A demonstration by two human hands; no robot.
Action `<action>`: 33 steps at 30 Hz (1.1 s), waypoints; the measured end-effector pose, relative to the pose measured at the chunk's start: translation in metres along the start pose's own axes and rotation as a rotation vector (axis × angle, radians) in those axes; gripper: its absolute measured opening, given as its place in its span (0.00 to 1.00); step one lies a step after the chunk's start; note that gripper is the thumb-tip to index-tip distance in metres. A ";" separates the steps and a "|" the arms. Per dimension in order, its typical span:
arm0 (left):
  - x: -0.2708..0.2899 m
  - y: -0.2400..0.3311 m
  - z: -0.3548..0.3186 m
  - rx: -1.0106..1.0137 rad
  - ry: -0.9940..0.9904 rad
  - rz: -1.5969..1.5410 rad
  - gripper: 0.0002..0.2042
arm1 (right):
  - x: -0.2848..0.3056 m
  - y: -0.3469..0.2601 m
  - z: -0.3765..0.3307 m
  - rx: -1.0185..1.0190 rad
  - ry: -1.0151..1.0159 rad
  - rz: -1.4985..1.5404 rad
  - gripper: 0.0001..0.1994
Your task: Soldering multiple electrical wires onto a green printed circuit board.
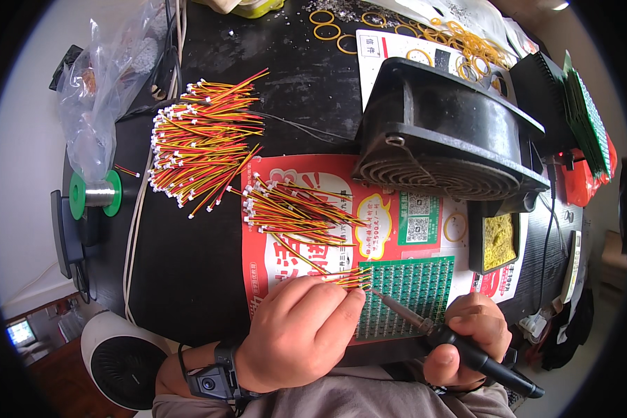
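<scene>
1. The left hand [303, 334] is curled closed beside the green circuit board [411, 299]; a wire seems to be pinched, though the grip is partly hidden by the fingers.
2. The soldering iron [491, 369] is gripped in the right hand [470, 338], its tip pointed at the board's left edge; whether contact is made cannot be told.
3. The board is laid flat on the red sheet [258, 244], just in front of the person.
4. A short row of wires [355, 277] is seen at the board's upper left corner; a few are probably joined already, but the joints cannot be made out.
5. No wires are seen over most of the board, so the work is judged to be at an early stage.
6. Plenty is left: a smaller bunch of wires [296, 212] and a large pile of wires [202, 150] lie loose beyond the left hand.
</scene>
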State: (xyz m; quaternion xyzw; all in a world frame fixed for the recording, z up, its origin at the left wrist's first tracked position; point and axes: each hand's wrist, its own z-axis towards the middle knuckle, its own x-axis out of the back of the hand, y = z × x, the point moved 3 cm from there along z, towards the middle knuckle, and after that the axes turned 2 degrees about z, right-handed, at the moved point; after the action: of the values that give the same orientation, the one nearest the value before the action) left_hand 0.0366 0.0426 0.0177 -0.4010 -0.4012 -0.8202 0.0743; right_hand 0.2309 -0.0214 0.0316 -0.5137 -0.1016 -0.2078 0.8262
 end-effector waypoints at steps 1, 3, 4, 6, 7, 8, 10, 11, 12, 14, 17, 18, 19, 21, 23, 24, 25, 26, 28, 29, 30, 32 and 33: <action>0.000 0.000 0.000 0.003 -0.003 -0.002 0.12 | 0.000 0.000 -0.001 0.002 0.020 0.000 0.19; 0.001 0.000 0.000 0.007 -0.013 0.003 0.12 | 0.000 0.000 -0.001 -0.003 0.029 0.001 0.19; 0.001 0.000 0.000 0.008 -0.017 0.005 0.12 | -0.001 0.000 -0.001 -0.005 0.031 -0.001 0.19; 0.001 0.000 0.000 0.010 -0.005 -0.001 0.12 | -0.001 0.000 -0.001 -0.005 0.026 -0.007 0.19; 0.000 0.000 0.001 0.011 0.001 -0.003 0.12 | -0.001 0.000 -0.001 -0.005 0.024 -0.009 0.19; 0.000 0.000 0.001 0.017 0.001 -0.008 0.12 | -0.001 0.000 0.000 -0.004 0.021 -0.011 0.19; 0.000 0.000 0.002 0.031 0.003 -0.017 0.11 | -0.001 0.000 0.000 0.000 0.021 -0.014 0.18; 0.001 0.000 0.003 0.031 0.013 -0.014 0.11 | -0.001 0.000 0.000 0.003 0.023 -0.016 0.18; 0.001 0.000 0.003 0.030 0.022 -0.012 0.11 | -0.001 0.000 0.000 0.005 0.025 -0.017 0.18; 0.002 0.000 0.004 0.026 0.034 -0.007 0.11 | -0.001 0.001 -0.001 0.008 0.024 -0.019 0.18; 0.002 0.000 0.003 0.016 0.034 -0.001 0.11 | -0.001 0.001 -0.001 0.007 0.025 -0.028 0.18; 0.001 0.000 0.003 0.014 0.029 0.001 0.11 | -0.001 0.001 -0.001 0.005 0.021 -0.029 0.18; 0.001 0.000 0.003 0.012 0.023 0.004 0.11 | -0.001 0.001 0.000 0.004 0.017 -0.031 0.18; 0.002 0.000 0.003 0.020 0.019 0.008 0.11 | -0.001 0.001 0.001 0.001 0.005 -0.034 0.17; 0.001 0.000 0.002 0.016 0.019 0.014 0.12 | -0.001 0.000 0.001 0.000 -0.006 -0.041 0.17; 0.000 -0.002 0.001 0.009 0.022 0.018 0.12 | -0.001 0.000 0.001 -0.001 -0.010 -0.045 0.17; 0.000 -0.002 0.000 0.001 0.025 0.022 0.12 | -0.001 0.000 0.001 -0.002 -0.015 -0.048 0.17; 0.000 -0.002 0.000 0.002 0.026 0.022 0.12 | -0.001 0.000 0.001 -0.003 -0.019 -0.051 0.17; 0.000 -0.003 0.000 0.001 0.028 0.020 0.12 | -0.001 0.000 0.001 -0.008 -0.024 -0.056 0.17; 0.000 -0.003 0.000 0.001 0.026 0.018 0.11 | -0.001 0.000 0.001 -0.010 -0.025 -0.055 0.17; 0.000 -0.003 0.001 0.000 0.025 0.019 0.11 | -0.001 0.000 0.001 -0.009 -0.025 -0.053 0.17; 0.000 -0.002 0.001 -0.002 0.026 0.019 0.11 | -0.001 0.001 0.001 -0.004 -0.024 -0.048 0.17; 0.000 -0.002 0.001 -0.004 0.028 0.018 0.11 | -0.001 0.001 0.001 -0.003 -0.024 -0.046 0.17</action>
State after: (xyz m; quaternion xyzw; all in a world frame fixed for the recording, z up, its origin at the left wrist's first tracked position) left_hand 0.0356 0.0448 0.0167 -0.3933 -0.3949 -0.8257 0.0867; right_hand 0.2303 -0.0200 0.0307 -0.5150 -0.1227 -0.2207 0.8192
